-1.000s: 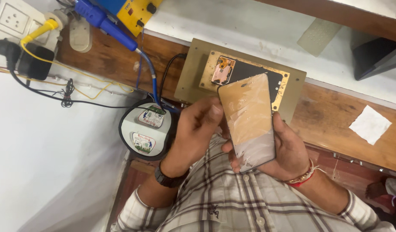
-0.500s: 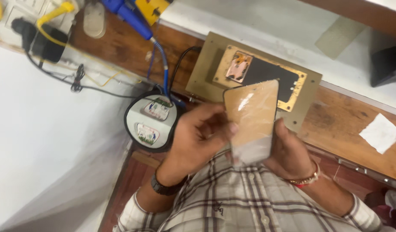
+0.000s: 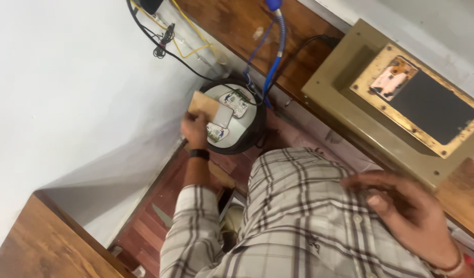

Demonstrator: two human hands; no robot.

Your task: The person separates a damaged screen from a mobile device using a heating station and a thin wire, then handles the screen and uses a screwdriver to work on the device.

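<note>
Head view: the left hand (image 3: 195, 131) is stretched out away from the body, over the edge of a round black device (image 3: 232, 117) with a pale top. Its fingers are closed on a thin tan sheet (image 3: 204, 103), gripped at the sheet's near edge, so the sheet sticks up and away from the hand and overlaps the left part of the round device. A dark watch (image 3: 199, 153) sits on that wrist, and a plaid sleeve (image 3: 188, 226) covers the forearm. On the pale top of the round device lie small flat pieces, one a grey rectangle (image 3: 222, 116) just beside the sheet.

The right hand (image 3: 408, 210) is low in the picture, close to the camera, in front of the plaid shirt (image 3: 304, 216). Its fingers are loosely curled and spread, and it grasps nothing; a red and white band (image 3: 449, 267) circles the wrist.

Behind the right hand, on the wooden surface (image 3: 232, 20), stands an olive box (image 3: 360, 110) with a brass-coloured frame (image 3: 373, 72) on top; a dark panel (image 3: 432, 108) lies inside the frame. A blue cable (image 3: 279, 49) and black cables (image 3: 170, 49) run across the surface toward the round device. At lower left, a brown wooden corner (image 3: 26, 242) shows, well apart from both hands.
</note>
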